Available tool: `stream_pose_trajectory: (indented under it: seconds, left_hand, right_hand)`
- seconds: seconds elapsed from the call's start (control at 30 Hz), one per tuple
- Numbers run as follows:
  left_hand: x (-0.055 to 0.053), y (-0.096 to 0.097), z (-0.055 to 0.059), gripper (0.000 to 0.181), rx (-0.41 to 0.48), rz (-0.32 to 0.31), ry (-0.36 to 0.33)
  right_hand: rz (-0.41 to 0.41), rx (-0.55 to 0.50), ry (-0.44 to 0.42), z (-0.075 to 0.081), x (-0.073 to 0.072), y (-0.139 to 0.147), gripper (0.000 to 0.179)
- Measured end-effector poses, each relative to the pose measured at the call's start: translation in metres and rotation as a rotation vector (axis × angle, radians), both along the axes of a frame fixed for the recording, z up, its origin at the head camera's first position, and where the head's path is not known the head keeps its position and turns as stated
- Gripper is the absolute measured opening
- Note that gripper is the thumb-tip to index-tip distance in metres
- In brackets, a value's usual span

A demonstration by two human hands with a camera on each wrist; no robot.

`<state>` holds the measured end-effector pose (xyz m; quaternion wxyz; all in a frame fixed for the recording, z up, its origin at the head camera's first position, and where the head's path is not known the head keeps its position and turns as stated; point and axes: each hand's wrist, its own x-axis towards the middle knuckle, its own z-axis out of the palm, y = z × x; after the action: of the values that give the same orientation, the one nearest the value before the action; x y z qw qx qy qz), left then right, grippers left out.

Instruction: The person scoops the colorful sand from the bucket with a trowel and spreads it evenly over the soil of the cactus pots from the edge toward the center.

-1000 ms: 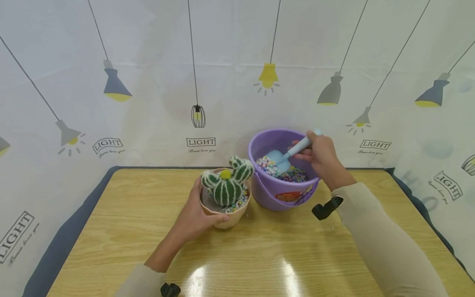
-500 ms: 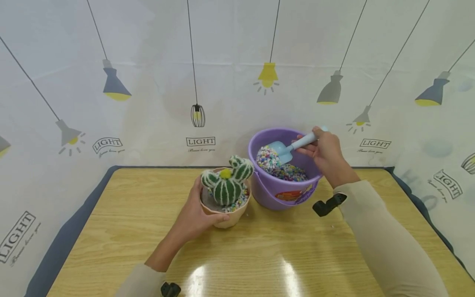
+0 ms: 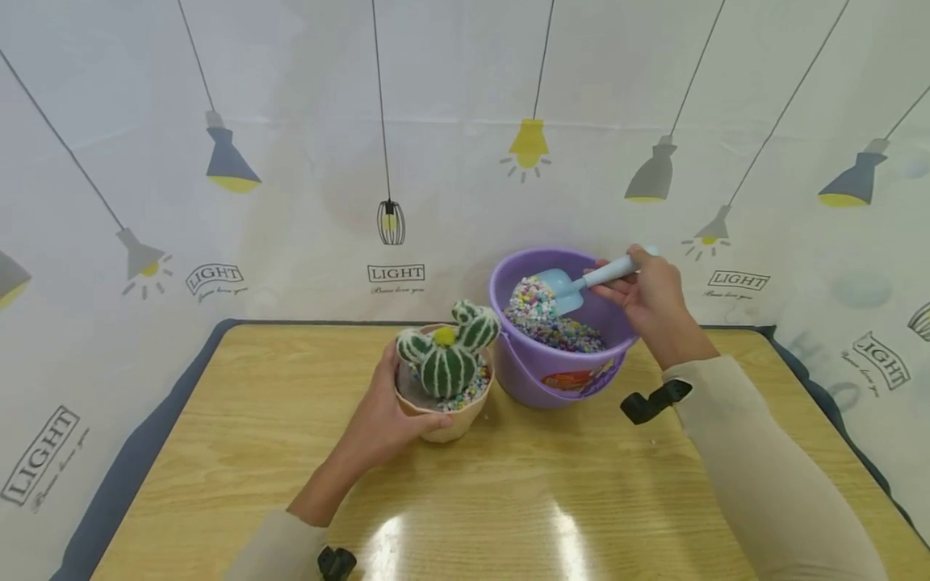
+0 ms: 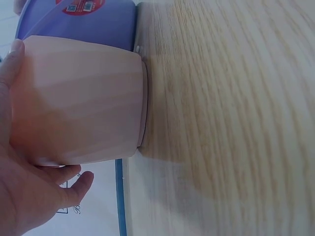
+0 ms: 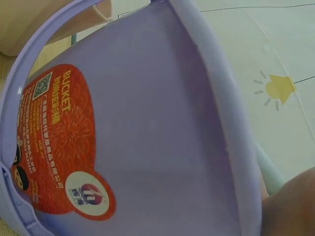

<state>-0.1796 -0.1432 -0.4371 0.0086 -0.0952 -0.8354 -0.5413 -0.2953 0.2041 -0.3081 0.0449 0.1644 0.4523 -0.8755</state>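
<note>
One scoop (image 3: 569, 295), clamped in the right hand (image 3: 656, 294), has shifted rightward, the left hand (image 3: 383, 421) gripping the pot (image 3: 462, 422).

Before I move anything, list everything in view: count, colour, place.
Table: one, light wood, foreground
Backdrop: one, printed whitish, behind table
Bucket: one, purple, on table
Bucket handle: one, purple, lowered against bucket
Label: one, mostly red, on bucket
Pot: one, peach, left of bucket
Cactus figure: one, green-white, yellow-topped, in pot
Toy shovel: one, light blue, at bucket's mouth
Pebbles or beads: uncountable, multicoloured, in bucket, pot and shovel
Wrist devices: two, black, at cuffs
Sleeves: two, beige, on forearms
Left hand: one, bare, gripping pot
Right hand: one, bare, holding shovel
</note>
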Motion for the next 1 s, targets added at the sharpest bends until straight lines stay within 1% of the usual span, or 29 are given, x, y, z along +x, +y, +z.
stream_pose_trajectory:
  seconds: [0.1, 0.2, 0.3, 0.5, 0.57, 0.67, 0.73, 0.8, 0.93, 1.0]
  left_hand:
    - [0.001, 0.0, 0.0, 0.123, 0.005, 0.001, 0.014]
    - [0.002, 0.001, 0.0, 0.123, 0.005, 0.012, 0.017]
    - [0.002, 0.002, -0.001, 0.123, 0.001, 0.033, 0.017]
    - [0.004, 0.008, 0.0, 0.122, -0.026, 0.097, 0.029]
    - [0.005, 0.01, 0.001, 0.124, -0.04, 0.114, 0.025]
    - [0.007, 0.011, 0.003, 0.127, -0.053, 0.126, 0.004]
    - [0.006, 0.01, 0.004, 0.128, -0.052, 0.121, -0.002]
    - [0.006, 0.007, 0.004, 0.131, -0.053, 0.107, -0.014]
    - [0.003, 0.0, 0.003, 0.138, -0.04, 0.052, -0.03]
    - [-0.002, -0.003, 0.0, 0.137, -0.009, 0.017, -0.021]
  right_hand:
    - [0.001, -0.016, 0.003, 0.0, 0.002, 0.002, 0.043]
    - [0.0, -0.057, 0.0, 0.001, 0.005, 0.003, 0.049]
    - [0.002, -0.083, 0.0, 0.002, 0.008, 0.005, 0.052]
    - [-0.016, -0.134, -0.006, 0.002, 0.013, 0.01, 0.04]
    - [-0.014, -0.14, -0.008, 0.001, 0.016, 0.011, 0.04]
    - [-0.004, -0.154, -0.008, -0.001, 0.019, 0.014, 0.047]
    - [0.004, -0.17, -0.004, -0.002, 0.022, 0.016, 0.051]
    - [0.009, -0.199, -0.001, -0.004, 0.024, 0.017, 0.05]
    - [0.018, -0.257, 0.004, -0.004, 0.029, 0.02, 0.033]
    - [0.018, -0.276, 0.001, -0.004, 0.032, 0.02, 0.028]
